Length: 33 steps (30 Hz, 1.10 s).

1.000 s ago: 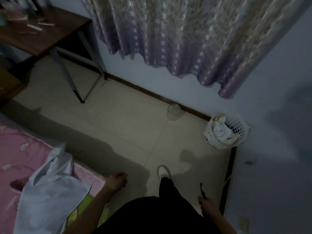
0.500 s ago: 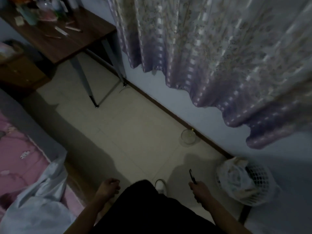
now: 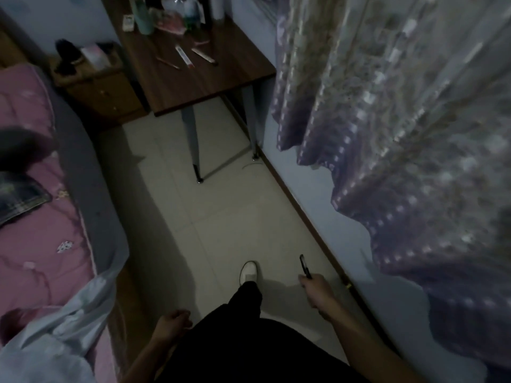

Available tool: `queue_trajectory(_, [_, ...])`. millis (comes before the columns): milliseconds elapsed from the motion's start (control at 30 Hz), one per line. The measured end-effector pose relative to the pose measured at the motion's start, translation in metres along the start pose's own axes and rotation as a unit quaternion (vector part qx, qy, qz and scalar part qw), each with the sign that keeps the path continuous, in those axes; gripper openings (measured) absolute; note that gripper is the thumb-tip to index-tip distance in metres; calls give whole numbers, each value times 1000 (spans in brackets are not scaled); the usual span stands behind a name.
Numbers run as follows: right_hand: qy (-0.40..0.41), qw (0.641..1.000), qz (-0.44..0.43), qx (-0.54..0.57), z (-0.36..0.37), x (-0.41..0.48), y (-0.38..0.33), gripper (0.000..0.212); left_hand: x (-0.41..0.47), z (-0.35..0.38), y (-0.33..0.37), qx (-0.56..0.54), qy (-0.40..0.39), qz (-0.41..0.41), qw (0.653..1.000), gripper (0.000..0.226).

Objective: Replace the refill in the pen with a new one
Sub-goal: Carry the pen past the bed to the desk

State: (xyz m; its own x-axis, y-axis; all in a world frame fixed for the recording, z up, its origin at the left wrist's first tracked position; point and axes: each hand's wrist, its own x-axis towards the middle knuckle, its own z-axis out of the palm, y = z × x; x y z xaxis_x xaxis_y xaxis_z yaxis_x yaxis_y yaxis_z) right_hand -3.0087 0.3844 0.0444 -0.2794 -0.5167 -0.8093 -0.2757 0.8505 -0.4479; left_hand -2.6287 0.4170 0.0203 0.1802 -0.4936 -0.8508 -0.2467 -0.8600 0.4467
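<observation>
A: Where's the pen (image 3: 304, 268)?
B: Gripped by its end in the right hand (image 3: 315, 291), low beside the wall. The left hand (image 3: 172, 323) hangs loosely curled, empty.
A: Risk?
B: The room is dim. The pen could slip, or the wrong one of the thin sticks (image 3: 184, 55) gets picked off the worktop (image 3: 193, 84).

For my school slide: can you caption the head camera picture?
In dim light, the right hand holds a dark pen, the left hand hangs empty, and a wooden desk stands ahead.
</observation>
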Motion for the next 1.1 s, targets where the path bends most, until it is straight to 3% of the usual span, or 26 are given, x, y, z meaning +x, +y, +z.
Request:
queue_trajectory(367, [-3, 1000, 17, 15, -65, 103, -131, 32, 85, 16, 237, -29, 6, 30, 999, 11])
queue_trajectory(600, [-7, 998, 51, -27, -113, 159, -181, 19, 140, 41, 330, -24, -1, 42, 999, 13])
queue_trajectory(767, [-42, 992, 64, -103, -141, 212, -248, 28, 165, 49, 381, -29, 24, 39, 999, 14])
queue_trajectory(833, [-71, 987, 47, -135, -145, 233, -286, 30, 171, 50, 399, -45, 31, 45, 998, 14])
queue_trajectory(967, [-82, 975, -61, -197, -136, 268, -362, 12, 176, 38, 429, -97, 64, 34, 993, 15])
queue_trajectory(1100, [-97, 960, -120, -232, -106, 284, -435, 17, 174, 18, 439, -162, 85, -11, 983, 16])
